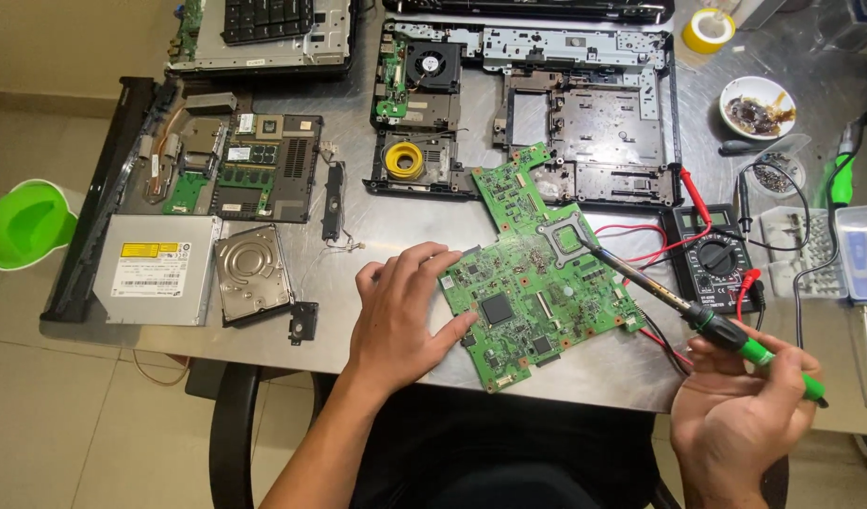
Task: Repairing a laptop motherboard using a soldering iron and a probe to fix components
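Two hands worked: left hand [402, 316] fingers spread wide, steadying the thin, fragile green circuit board [532, 283] by its edge; right hand [740, 415] fingers gripped the light soldering iron [697, 316].

A green motherboard [532, 283] lies flat on the steel tabletop [377, 231] near its front edge, turned at a slant, chips and a square socket frame facing up. A soldering iron [697, 316] with a green-and-black handle slants over the board's right side, its tip at the socket frame.
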